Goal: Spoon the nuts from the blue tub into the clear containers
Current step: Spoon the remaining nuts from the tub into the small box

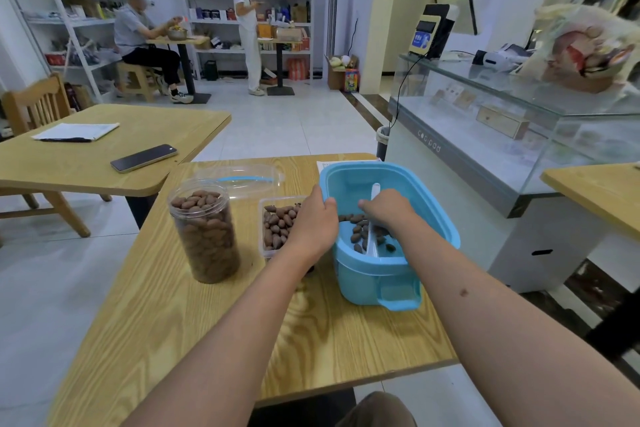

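Scooping step: right hand (386,210) grips white plastic spoon (373,218) in blue plastic tub (388,239) w/ few brown nuts (358,232) left; left hand (311,225) holds tub rim. Next: lift load over to shallow clear tray (273,225).

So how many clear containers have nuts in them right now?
2. A tall round clear plastic jar, filled nearly to the top, stands on the wooden table's left side. A low rectangular clear plastic tray sits between it and the blue tub, partly hidden behind the left hand.

Two bare forearms, no sleeves — small dark spot on the right forearm (463,293)
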